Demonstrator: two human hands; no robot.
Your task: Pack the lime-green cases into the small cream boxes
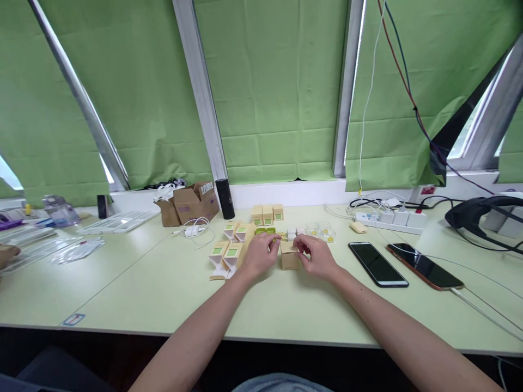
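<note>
A small brown cardboard box (290,261) stands on the table in front of me, between my hands. My right hand (315,255) has its fingers bent and closed at the box's upper right edge. My left hand (261,252) is closed in a pinch just left of the box; what its fingertips hold, if anything, is too small to make out. Behind it are small green trays (265,231) and little yellow pieces. White cylinders (296,233) and clear round containers (326,233) with yellow bits lie beyond the box. Opened small cartons (231,256) with green labels lie to the left.
Several upright cartons (267,213) stand farther back. A black cylinder (225,199) and a larger cardboard box (196,203) are at the back left. Two phones, one a black-screened phone (378,264), lie at right, near a power strip (392,220), cables and a headset (482,215).
</note>
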